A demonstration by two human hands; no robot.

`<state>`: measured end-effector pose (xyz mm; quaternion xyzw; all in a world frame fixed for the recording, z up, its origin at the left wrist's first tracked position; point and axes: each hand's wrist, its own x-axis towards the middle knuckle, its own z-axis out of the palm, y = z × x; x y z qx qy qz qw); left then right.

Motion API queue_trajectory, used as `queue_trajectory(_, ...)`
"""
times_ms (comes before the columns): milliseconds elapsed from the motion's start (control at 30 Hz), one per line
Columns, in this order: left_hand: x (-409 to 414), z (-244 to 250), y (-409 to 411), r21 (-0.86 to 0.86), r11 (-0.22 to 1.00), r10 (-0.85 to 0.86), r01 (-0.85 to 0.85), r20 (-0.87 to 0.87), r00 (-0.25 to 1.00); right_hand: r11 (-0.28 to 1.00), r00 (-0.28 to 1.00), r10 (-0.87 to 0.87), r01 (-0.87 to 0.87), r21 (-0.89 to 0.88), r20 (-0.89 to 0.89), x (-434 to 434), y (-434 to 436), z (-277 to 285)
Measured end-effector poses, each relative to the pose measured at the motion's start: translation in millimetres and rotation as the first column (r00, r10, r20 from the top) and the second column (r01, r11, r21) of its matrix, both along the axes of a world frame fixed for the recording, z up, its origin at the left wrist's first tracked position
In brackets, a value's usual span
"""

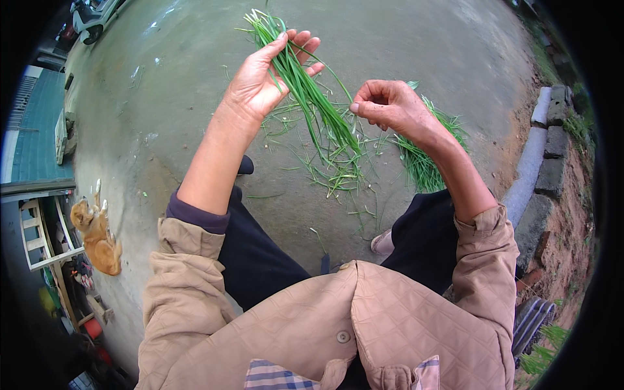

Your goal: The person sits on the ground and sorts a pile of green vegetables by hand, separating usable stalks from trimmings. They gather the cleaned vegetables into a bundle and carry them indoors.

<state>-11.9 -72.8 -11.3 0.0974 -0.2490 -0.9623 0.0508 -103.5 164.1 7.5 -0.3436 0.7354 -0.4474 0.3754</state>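
A bunch of long green chives (pixel 312 100) lies across the palm of my left hand (pixel 263 78). The thumb presses on it while the other fingers stay partly spread behind. Its pale stem ends point up and away from me, and the leaf tips hang towards the ground. My right hand (pixel 387 102) pinches the tip of one blade that stretches out from the bunch. Beneath the hands, loose chive scraps (pixel 336 175) are strewn over the concrete. A larger pile of chives (pixel 424 156) rests on the ground, partly hidden by my right forearm.
A tan dog (pixel 100 234) lies on the concrete (pixel 195 44) at the left, near a white wooden frame (pixel 36 234). A scooter (pixel 95 22) stands at the far left. Grey blocks (pixel 551 163) edge the soil on the right. My shoe (pixel 382 242) is by the scraps.
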Motion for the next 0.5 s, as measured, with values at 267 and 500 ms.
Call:
queue_trajectory(267, 16, 22, -52, 0.139, 0.974, 0.192, -0.179, -0.088, 0.978, 0.949, 0.872, 0.251, -0.135, 0.286, -0.421, -27, 45, -45)
queue_trajectory(500, 15, 25, -45, 0.074, 0.943, 0.318, -0.324, 0.074, 0.945, 0.943, 0.872, 0.305, -0.219, 0.251, -0.383, -25, 49, -55)
